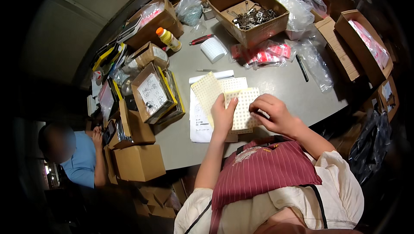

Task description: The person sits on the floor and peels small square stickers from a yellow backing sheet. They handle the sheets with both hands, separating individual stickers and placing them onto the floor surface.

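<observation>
My left hand (224, 116) grips a cream sheet of small printed labels (243, 109) by its left side, thumb on top. At the sheet's right edge, the fingers of my right hand (274, 114) are curled together in a pinch. What they hold, if anything, is too small to make out. Another yellowish label sheet (206, 88) lies slantwise behind my left hand. Beneath these rests a white printed paper (199, 131) on the grey table.
A carton of metal clips (249, 33) stands at the back, near red packets (269, 53). A label roll (213, 50), an orange-capped bottle (169, 39) and a black pen (302, 68) lie about. Open boxes (156, 93) line the left. A person in blue (82, 158) sits beyond.
</observation>
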Motion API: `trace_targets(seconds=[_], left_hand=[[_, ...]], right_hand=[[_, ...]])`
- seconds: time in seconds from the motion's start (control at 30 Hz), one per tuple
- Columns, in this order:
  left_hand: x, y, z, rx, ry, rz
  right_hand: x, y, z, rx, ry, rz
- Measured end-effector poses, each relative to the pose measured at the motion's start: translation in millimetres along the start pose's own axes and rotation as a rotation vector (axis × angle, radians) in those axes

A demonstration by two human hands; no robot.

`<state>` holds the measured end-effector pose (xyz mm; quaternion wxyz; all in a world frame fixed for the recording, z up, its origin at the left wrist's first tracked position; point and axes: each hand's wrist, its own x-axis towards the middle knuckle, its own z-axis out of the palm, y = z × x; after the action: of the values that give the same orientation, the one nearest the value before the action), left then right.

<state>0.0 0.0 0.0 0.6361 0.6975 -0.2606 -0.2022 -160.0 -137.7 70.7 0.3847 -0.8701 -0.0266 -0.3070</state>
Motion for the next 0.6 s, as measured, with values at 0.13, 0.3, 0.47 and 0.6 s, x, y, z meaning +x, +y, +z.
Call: trace_targets(seconds=[0.13, 0.3, 0.47, 0.6], left_hand=[[15.4, 4.8, 16.8, 0.22, 0.041, 0.034], [19.1, 16.5, 26.0, 0.384, 0.019, -0.093], [15.2, 22.7, 24.4, 0.365, 0.004, -0.061], [18.5, 18.9, 20.6, 0.46, -0.027, -0.074]], right_hand=[[8.6, -27.0, 15.0, 0.127, -0.158, -0.029], [14.2, -19.3, 36.7, -0.365, -0.024, -0.211], [17.7, -12.8, 35.0, -0.456, 0.009, -0.155], [17.7, -10.3, 27.2, -0.107, -0.007, -0.033]])
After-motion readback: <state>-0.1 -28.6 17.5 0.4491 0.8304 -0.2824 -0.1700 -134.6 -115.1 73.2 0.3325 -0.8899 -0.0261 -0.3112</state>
